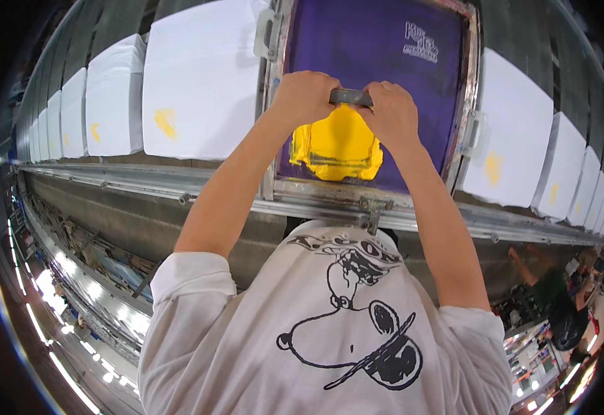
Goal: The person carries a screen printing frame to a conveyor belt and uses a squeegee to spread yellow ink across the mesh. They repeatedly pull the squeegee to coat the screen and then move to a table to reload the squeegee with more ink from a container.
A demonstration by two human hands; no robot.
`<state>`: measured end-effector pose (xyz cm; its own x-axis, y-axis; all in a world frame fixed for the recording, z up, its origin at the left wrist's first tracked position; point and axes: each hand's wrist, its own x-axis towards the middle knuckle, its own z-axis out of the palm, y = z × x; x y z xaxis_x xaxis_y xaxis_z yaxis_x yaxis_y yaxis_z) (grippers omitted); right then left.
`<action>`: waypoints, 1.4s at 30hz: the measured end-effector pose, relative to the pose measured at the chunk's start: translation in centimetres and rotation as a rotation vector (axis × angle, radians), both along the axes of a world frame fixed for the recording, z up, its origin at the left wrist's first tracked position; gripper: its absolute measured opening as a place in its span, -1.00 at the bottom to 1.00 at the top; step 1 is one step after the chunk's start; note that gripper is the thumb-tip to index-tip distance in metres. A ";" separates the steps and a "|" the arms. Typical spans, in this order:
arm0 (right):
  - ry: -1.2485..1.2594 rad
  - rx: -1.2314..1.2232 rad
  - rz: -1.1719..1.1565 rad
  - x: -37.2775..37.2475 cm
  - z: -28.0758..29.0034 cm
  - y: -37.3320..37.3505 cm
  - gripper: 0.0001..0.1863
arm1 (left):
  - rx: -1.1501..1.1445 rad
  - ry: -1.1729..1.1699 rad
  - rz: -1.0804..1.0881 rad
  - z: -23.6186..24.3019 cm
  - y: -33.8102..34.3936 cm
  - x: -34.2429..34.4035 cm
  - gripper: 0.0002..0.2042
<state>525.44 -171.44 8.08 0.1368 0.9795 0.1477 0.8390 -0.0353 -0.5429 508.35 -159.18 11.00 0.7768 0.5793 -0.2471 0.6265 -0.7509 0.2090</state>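
Both my hands are closed on a squeegee [351, 97] with a dark grey handle, my left hand [304, 98] at its left end and my right hand [393, 116] at its right end. The squeegee stands over a purple printing screen [357, 41], and my hands and its handle hide its blade. A thick pool of yellow ink [340, 142] lies on the mesh between the handle and the near side of the screen. Around the mesh runs a worn metal frame [343, 190]. A pale stencil mark shows at its upper right.
White fabric pieces [201, 79] with yellow prints lie in a row left of the screen; more white pieces [506, 124] continue on the right. A metal rail [129, 181] runs along the near table edge. Pale brackets [268, 34] flank the frame. Another person [558, 297] is at the lower right.
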 end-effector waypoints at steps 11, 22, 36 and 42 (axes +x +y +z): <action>0.042 -0.479 0.143 -1.8 1.2 -2.7 -0.59 | -0.261 0.221 -0.026 1.4 -3.2 -3.1 -0.65; 0.035 0.010 0.017 -4.7 -3.4 -8.3 -0.61 | -0.073 0.033 0.044 -0.5 -8.6 -4.8 -0.77; 0.473 0.109 -0.857 19.7 -12.5 -9.4 -0.57 | -0.135 -0.002 0.012 2.0 -1.2 -1.3 -0.63; 0.669 0.196 -0.873 22.2 -14.2 -10.4 -0.54 | -0.034 -0.232 -0.065 -3.2 -10.8 -8.0 -0.39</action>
